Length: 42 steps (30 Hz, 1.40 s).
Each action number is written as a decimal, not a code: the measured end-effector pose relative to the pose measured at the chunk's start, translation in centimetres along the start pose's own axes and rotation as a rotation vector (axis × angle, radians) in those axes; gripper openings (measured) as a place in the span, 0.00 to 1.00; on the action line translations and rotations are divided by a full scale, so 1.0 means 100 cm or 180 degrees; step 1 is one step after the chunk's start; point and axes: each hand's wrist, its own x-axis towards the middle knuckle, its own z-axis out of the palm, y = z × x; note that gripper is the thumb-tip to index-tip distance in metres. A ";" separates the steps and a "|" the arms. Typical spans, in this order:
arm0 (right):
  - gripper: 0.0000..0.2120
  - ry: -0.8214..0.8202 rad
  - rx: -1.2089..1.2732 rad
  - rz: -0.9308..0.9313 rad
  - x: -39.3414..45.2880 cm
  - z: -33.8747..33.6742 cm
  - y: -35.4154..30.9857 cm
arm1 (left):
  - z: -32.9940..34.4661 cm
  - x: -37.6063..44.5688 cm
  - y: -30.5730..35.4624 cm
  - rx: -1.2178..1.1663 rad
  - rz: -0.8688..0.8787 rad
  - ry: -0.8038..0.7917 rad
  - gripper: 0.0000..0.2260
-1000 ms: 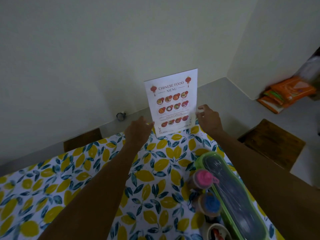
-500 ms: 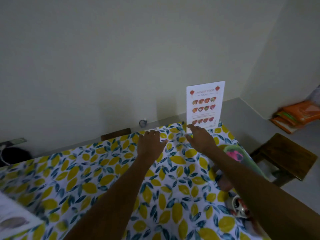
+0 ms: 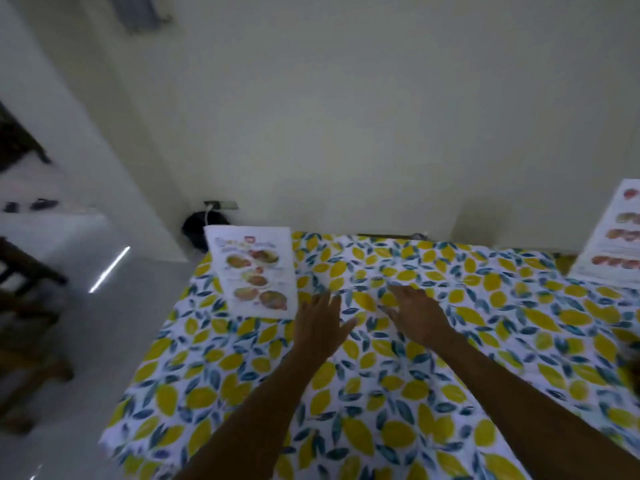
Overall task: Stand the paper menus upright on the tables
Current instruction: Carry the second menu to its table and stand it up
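Both our hands are empty w/ fingers spread, left hand (image 3: 320, 325) and right hand (image 3: 417, 315) over the worktop (image 3: 381, 393). One menu (image 3: 256, 275) lies flat at far-left corner, another menu (image 3: 613, 237) stands upright at right edge.

Right menu (image 3: 614, 237): cut off by the right edge; only its left part shows, lettering too blurred to read.
Left menu (image 3: 256, 271): food pictures visible, heading smeared and unreadable; unclear whether it stands or lies flat.
Table (image 3: 450, 375): near edge and right side run out of view.
Forearms: both leave the bottom edge.
Chair (image 3: 24, 306): dark, blurred, cut by the left edge.
Dark round object (image 3: 197, 226): by the wall, partly hidden behind the left menu.
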 end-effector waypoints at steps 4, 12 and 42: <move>0.28 -0.0234 -0.0042 -0.0379 0.024 0.027 -0.085 | -0.004 -0.029 -0.103 0.0103 -0.0511 0.0099 0.30; 0.28 -0.0367 0.0034 -0.0558 0.080 0.066 -0.164 | 0.001 -0.037 -0.222 0.0086 -0.1045 0.0224 0.31; 0.14 0.0338 0.1082 -0.0952 0.195 0.054 -0.180 | -0.037 0.104 -0.302 -0.1775 -0.1796 0.0831 0.12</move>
